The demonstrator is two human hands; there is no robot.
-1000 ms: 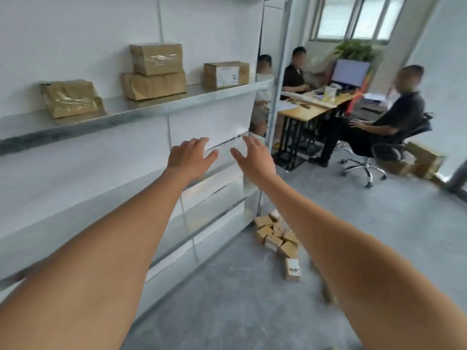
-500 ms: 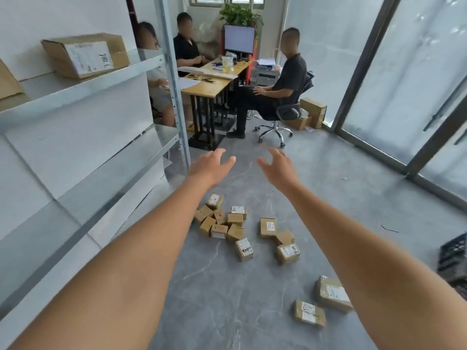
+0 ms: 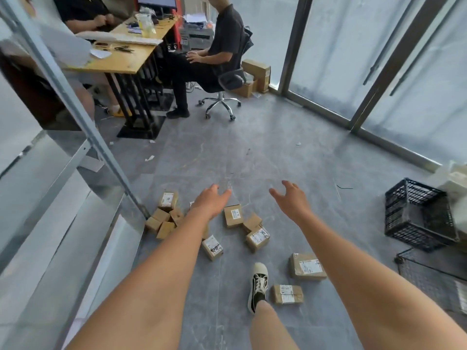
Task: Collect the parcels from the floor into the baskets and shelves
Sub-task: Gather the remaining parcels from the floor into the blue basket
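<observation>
left hand (image 3: 211, 202): we see it stretched forward above the floor, fingers straight and spread, holding nothing; it hangs over the parcel cluster, touching none that we can tell.
right hand (image 3: 290, 199): also out in front, fingers loosely spread and a bit bent, empty; apart from the left hand.
parcels, cluster (image 3: 164, 218): small brown boxes heaped on the floor (image 3: 290, 152) right against the foot of the shelf post (image 3: 75, 107); several touch each other.
labelled parcel (image 3: 233, 215): just beside the left hand in view, lying flat, white label up.
parcel pair (image 3: 257, 237): two boxes touching, under the gap between our hands.
single parcel (image 3: 212, 247): tilted, label with black marks, next to our left forearm.
larger parcel (image 3: 307, 267): flat on the floor under our right forearm, white label up.
taped parcel (image 3: 287, 294): just beside our shoe (image 3: 257, 285), nearer to us than the larger parcel.
black crate (image 3: 419, 215): plastic, open-lattice, by the right edge of the floor, well apart from the parcels.
wire basket (image 3: 434, 276): partly in view, nearer to us than the crate; contents unclear.
shelves (image 3: 45, 188): metal, along the left; the parts we see carry no parcels.
worktop (image 3: 118, 56): wooden, far left corner, papers and a cup on it; people sit at it, one on a swivel chair (image 3: 222, 97).
far boxes (image 3: 255, 77): cardboard, on the floor behind the chair by the glass wall.
</observation>
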